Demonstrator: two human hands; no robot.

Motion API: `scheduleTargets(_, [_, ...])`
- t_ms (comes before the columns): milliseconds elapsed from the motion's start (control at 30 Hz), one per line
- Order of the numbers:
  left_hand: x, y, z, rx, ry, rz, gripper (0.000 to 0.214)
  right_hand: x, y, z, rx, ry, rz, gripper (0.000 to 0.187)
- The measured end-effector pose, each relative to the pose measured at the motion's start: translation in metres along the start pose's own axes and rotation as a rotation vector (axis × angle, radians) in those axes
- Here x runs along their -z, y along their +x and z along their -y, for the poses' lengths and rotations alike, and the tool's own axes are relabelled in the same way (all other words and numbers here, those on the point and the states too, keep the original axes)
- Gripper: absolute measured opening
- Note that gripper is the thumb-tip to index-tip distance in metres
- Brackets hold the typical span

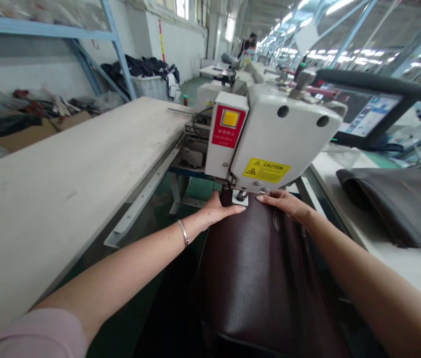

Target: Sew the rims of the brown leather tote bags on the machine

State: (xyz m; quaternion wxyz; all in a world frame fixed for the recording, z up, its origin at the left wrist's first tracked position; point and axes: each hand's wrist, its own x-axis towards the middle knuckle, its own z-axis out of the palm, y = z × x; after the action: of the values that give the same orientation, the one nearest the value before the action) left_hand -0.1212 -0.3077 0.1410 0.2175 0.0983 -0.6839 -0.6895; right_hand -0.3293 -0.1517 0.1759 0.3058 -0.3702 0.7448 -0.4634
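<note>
Both arms reach forward, left hand (220, 211) and right hand (283, 205) spread flat on a dark maroon leather bag (259, 283), pressing, not gripping, fingertips pointing toward each other just behind the presser foot (240, 198). Bag lies under the sewing machine head (281, 139). Metal bangle (183, 232) on left wrist. Dark leather piece (393, 204) on the table (400, 271) to the right.

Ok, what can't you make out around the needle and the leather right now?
Head view only:
- Needle tip: hidden by the presser foot and machine head.
- Leather under the left hand and right hand: covered by them.
- Lower end of the dark leather bag: cut off by the bottom edge.
- Monitor screen: too small and angled to read.
</note>
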Motion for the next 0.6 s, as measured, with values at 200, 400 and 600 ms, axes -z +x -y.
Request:
scheduleTargets(200, [-0.003,-0.021,-0.002,0.175,-0.067,-0.021,0.071,-0.001,-0.032,-0.033,-0.085,-0.082,-0.259,0.081])
scheduleTargets(400, [-0.006,-0.028,-0.008,0.244,-0.112,-0.01,0.073,-0.01,-0.05,-0.028,-0.072,-0.164,-0.248,0.066])
scheduleTargets(600, [-0.01,-0.043,-0.005,0.219,-0.124,-0.127,0.069,-0.024,-0.058,-0.025,-0.029,-0.279,-0.298,0.065])
